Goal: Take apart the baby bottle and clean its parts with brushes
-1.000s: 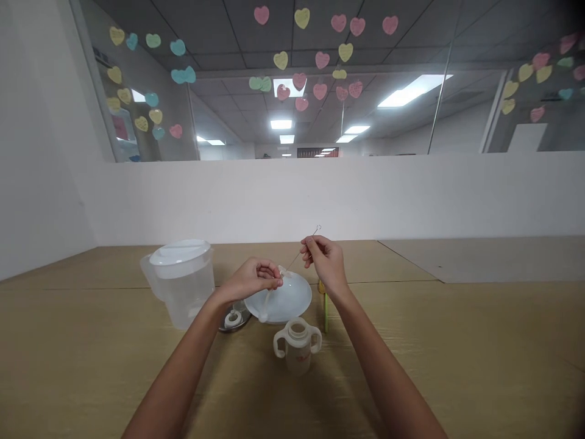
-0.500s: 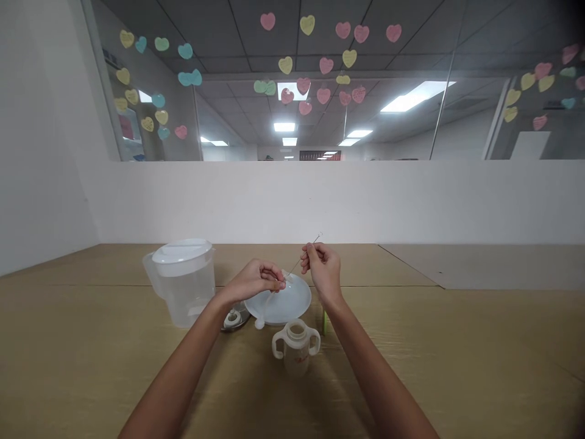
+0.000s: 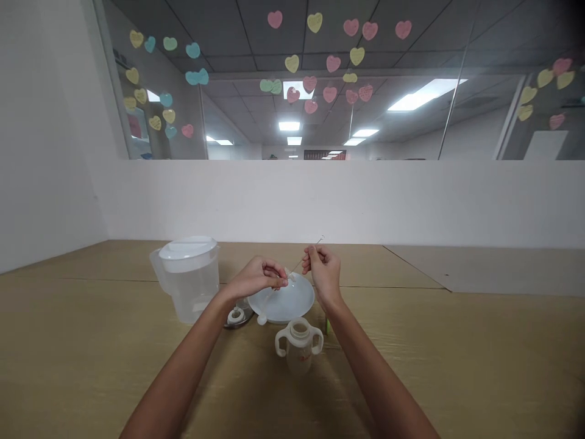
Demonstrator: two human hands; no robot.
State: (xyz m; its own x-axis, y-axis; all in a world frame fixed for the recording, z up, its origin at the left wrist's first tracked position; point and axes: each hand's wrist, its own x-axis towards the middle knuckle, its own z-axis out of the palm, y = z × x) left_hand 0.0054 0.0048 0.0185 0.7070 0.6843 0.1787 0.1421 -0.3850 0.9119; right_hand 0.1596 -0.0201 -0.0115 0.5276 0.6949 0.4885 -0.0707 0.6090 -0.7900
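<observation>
My left hand (image 3: 258, 277) is pinched shut on the top of a soft clear straw tube (image 3: 269, 300) that hangs down to a round weight (image 3: 262, 319) at the rim of a white plate (image 3: 287, 302). My right hand (image 3: 322, 268) is pinched on a thin wire straw brush (image 3: 311, 250), whose looped end sticks up past my fingers and whose other end runs into the tube by my left fingers. Both hands hover just above the plate. A two-handled baby cup (image 3: 299, 347) stands open-topped in front of the plate.
A clear plastic pitcher (image 3: 189, 277) with a white lid stands at the left. A small cap piece (image 3: 235, 316) lies on a metal dish (image 3: 244, 316) beside the plate. A green stick (image 3: 327, 326) shows by my right wrist. A white partition wall backs the wooden table (image 3: 457, 353).
My right hand has moved down and toward my left hand, pushing more of the wire brush into the tube. The view has shifted slightly.
</observation>
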